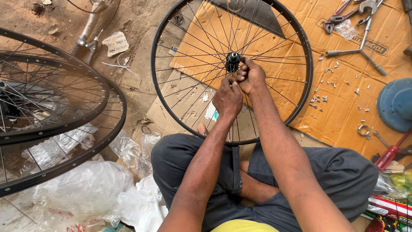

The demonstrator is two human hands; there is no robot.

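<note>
Black spoked bicycle wheel, laid on flattened brown cardboard before the seated person. Spokes beside the black hub are pinched by the closed left hand and right hand; many spokes are laced, small silver nipples remain scattered

Bicycle wheel: black rim, black hub, thin silver spokes in a crossed radial pattern. Two further wheels at left: black rims, silver spokes. Cardboard sheet: orange-brown, with dark printing. Scattered spoke nipples: silver. Three-way wrench: grey metal. Round lid: dull blue. Screwdriver: red handle. Trousers: dark grey. Shirt hem: yellow. Plastic bags: clear to white, with red marks. Ground: brown earth.
</note>
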